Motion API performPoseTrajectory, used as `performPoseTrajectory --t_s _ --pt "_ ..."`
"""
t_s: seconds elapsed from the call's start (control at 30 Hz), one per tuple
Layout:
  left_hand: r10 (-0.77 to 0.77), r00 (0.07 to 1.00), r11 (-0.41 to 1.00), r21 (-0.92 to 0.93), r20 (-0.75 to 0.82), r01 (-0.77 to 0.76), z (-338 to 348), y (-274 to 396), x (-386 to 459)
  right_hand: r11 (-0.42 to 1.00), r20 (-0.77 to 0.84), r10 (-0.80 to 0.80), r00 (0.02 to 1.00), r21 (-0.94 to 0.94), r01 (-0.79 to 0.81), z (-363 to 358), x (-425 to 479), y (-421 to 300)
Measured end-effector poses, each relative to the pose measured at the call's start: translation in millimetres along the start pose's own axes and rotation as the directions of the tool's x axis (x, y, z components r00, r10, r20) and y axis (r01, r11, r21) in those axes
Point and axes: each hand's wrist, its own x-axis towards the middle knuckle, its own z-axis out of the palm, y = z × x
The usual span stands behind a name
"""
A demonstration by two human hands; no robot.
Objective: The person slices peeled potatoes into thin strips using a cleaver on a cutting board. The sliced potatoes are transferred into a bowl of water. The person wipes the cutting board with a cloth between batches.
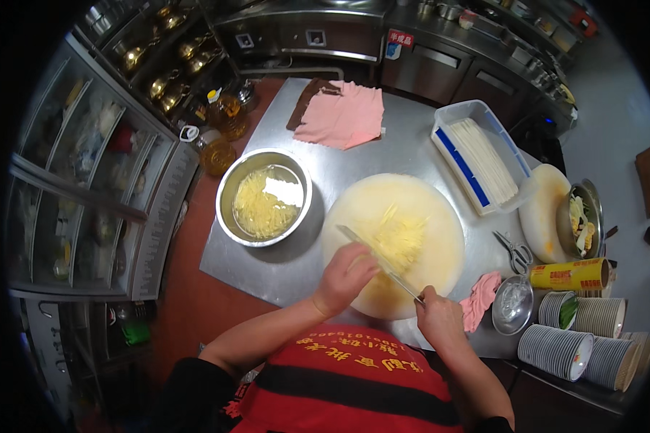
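Observation:
My right hand (439, 316) grips the handle of a kitchen knife (395, 279), whose blade slants up to the left over a round white cutting board (447, 238). My left hand (352, 273) is at the near side of the blade with fingers bent; whether anything lies under them is hidden. Beyond the blade, a loose heap of pale yellow julienned strips (398, 238), which look like potato, rests on the board. To the left stands a steel pot (225, 203) with more such strips (262, 208) in water.
On the steel table (271, 270) lie a pink cloth (341, 116), scissors (514, 251) and a crumpled pink rag (479, 303). A plastic bin (449, 157) holds pale sticks. Stacked bowls (555, 352) and a metal bowl (512, 306) are at right. Oil jugs (216, 154) stand beyond the left edge.

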Motion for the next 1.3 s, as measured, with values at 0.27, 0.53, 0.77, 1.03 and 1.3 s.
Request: performPoseTrajectory --t_s 0.27,0.53,0.77,1.03,1.3 --pt "-0.009 0.737 1.000 0.026 0.676 -0.011 8 14 52 0.977 -0.177 -0.088 0.980 -0.208 0.050 -40 -4 12" --pt "-0.116 0.593 0.993 0.115 0.797 0.040 62 12 56 0.915 -0.219 -0.226 0.949 -0.383 0.129 -32 -2 31" --pt "-0.214 0.626 0.976 0.186 0.750 0.110 89 -12 66 0.862 -0.217 -0.351 0.911 -0.454 0.224 -39 -2 29" --pt "-0.138 0.775 0.969 0.245 0.616 -0.023 82 -96 57 0.884 -0.192 -0.329 0.925 -0.408 0.230 -64 -29 50" --pt "-0.083 0.836 0.992 -0.033 0.543 0.120 57 -57 83 0.898 -0.251 -0.237 0.938 -0.424 0.113 -80 -25 68"
